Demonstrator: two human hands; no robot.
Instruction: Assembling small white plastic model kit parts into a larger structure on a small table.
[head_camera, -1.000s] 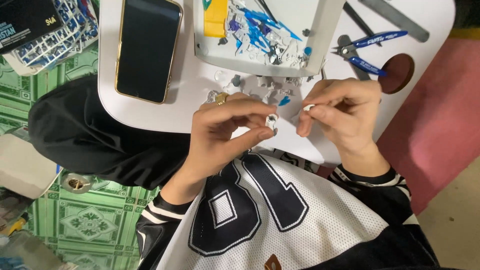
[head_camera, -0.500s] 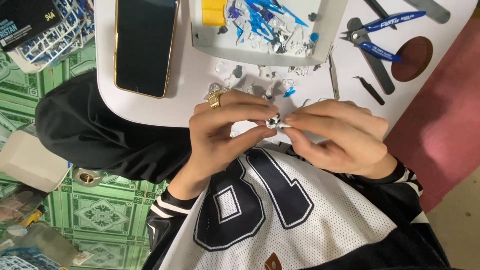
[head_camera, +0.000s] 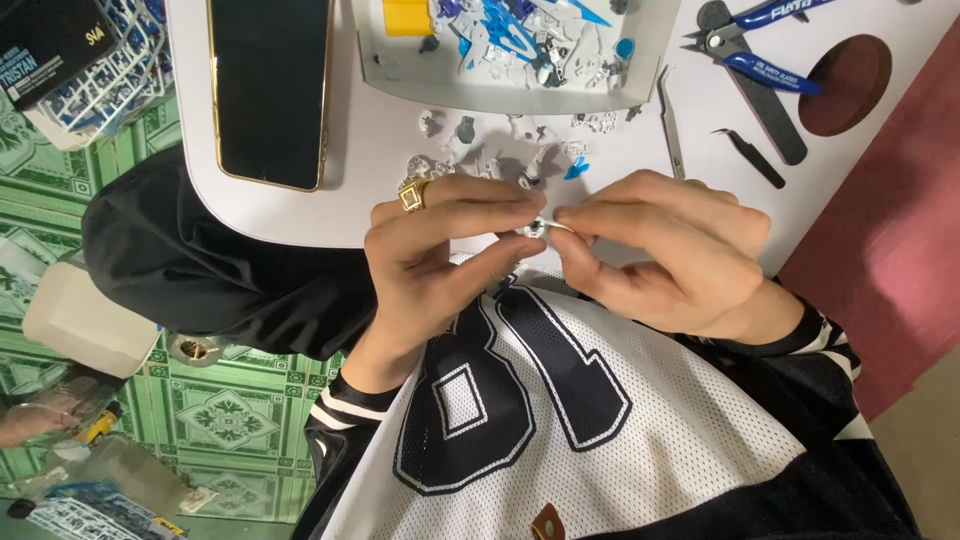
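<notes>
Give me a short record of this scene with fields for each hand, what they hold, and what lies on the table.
left hand: wears a gold ring, fingers pinch a small white part
right hand: fingers pinch the same part from the other side
table: white, rounded corner
phone: dark screen up, left of the tray
tray: white, holds blue, white and yellow pieces
loose pieces: small grey and white bits in front of the tray
blue-handled nippers: right of the tray
tweezers: beside the tray

Blue-handled cutters (head_camera: 760, 40), green patterned floor (head_camera: 230, 415)
</notes>
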